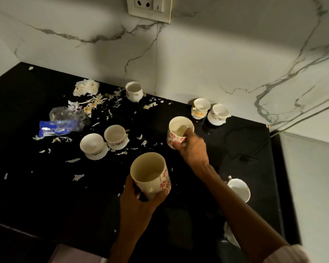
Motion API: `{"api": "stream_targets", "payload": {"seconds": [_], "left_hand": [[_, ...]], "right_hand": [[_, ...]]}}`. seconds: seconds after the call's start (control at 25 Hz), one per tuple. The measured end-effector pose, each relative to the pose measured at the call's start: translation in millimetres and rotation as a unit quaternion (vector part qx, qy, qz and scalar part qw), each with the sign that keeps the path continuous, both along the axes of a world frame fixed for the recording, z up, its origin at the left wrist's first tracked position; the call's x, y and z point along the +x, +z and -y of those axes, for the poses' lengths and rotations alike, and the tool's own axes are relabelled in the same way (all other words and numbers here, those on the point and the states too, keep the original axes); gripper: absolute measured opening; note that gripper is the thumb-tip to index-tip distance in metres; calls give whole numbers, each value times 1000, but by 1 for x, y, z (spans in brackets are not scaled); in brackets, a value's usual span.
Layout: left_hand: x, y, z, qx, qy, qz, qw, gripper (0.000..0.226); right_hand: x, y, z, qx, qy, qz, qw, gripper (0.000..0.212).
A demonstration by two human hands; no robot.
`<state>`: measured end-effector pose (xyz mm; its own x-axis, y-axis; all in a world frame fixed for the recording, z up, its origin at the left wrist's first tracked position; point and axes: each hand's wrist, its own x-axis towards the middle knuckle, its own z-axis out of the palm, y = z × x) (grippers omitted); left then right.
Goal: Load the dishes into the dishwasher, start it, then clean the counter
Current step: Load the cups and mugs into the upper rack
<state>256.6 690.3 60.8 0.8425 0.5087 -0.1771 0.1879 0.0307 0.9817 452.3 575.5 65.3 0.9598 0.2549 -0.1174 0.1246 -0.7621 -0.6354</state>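
1. Two floral mugs are held at once, so the step in hand is judged to be the gathering of dishes for the dishwasher; the dishwasher itself is not in view.
2. Nearest the camera, a tall mug with red flowers (150,174) is gripped by the left hand (139,202), fingers and thumb curled round its lower wall, and it is held tilted above the black counter (46,196).
3. Just right of that tall mug, a white cup (238,188) is seen on the counter, partly hidden behind the right forearm.
4. Beyond the tall mug and slightly right, a second floral mug (179,131) is grasped by the right hand (193,147), the fingers pinched over its rim; whether it is lifted or resting on the counter cannot be told.
5. Left of the tall mug and farther back, a pair of white cups (104,142) is set touching, amid scattered peel scraps (95,103) and a plastic wrapper (63,122).
6. Farthest from the tall mug, a lone cup (134,91) and two cups by the wall (210,112) are left against the marble backsplash (217,54).
7. Next, both mugs are likely to be carried to the dishwasher, so firm grips and a level carry are called for; the remaining cups must be collected, and the counter wiping is not yet begun.
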Motion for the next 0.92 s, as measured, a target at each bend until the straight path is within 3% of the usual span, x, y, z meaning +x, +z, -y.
{"api": "stream_targets", "payload": {"seconds": [0.24,0.52,0.6,0.72,0.92], "left_hand": [[-33,-2,17,-12,9,-3,1000,79],[-50,6,32,-34,25,11,999,85],[-54,10,36,-32,28,14,999,85],[-60,11,39,-24,30,19,999,85],[-71,4,50,-9,29,10,999,84]], "right_hand": [[-95,-19,15,90,-59,66,992,54],[-108,-32,19,251,-107,-24,962,117],[-105,-37,20,251,-111,-48,960,115],[-100,-39,22,241,-115,-48,962,95],[-116,-17,39,274,-116,-60,953,90]]}}
